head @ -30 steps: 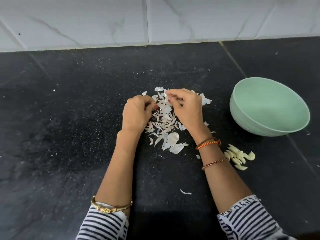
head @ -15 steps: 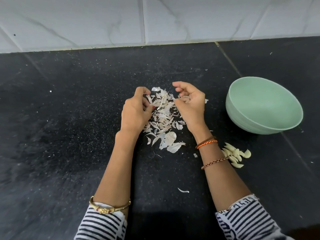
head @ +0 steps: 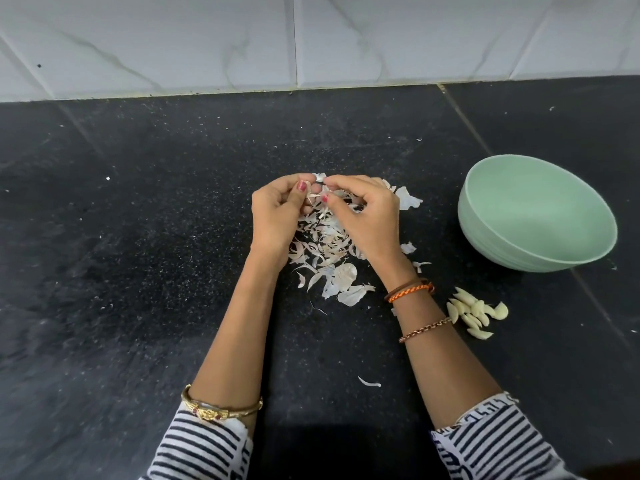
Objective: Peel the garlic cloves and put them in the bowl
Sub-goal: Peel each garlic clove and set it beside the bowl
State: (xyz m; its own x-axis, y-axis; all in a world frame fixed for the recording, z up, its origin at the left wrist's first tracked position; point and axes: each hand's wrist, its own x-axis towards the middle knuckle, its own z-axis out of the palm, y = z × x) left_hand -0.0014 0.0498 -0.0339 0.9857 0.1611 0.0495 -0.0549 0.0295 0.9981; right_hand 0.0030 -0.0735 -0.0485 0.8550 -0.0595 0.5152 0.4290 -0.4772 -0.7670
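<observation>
A small garlic clove [head: 316,192], pale and partly in its papery skin, is held above the black speckled stone counter [head: 145,237], pinched between both hands; most of it is hidden by the fingertips, so its peeled state cannot be determined. The left hand [head: 277,216] has its fingers curled, thumb and forefinger closed on the clove from the left. The right hand [head: 363,216] has thumb and forefinger closed on the same clove from the right, remaining fingers curled loosely above the counter.

Directly below and between the hands lies a heap of white papery garlic skins [head: 325,251], with a few stray flakes nearer the viewer and to the right. The hands cover part of this heap.

A small cluster of peeled cream-coloured garlic cloves [head: 474,313] lies on the counter just right of the right forearm, outside the bowl. The round pale-green bowl [head: 502,251] stands farther right and back, apart from both the cluster and the hands; its visible interior shows no cloves.

Bracelets sit on both wrists; striped sleeves show at the lower edge. A white marbled tile wall [head: 207,39] borders the counter at the rear.
</observation>
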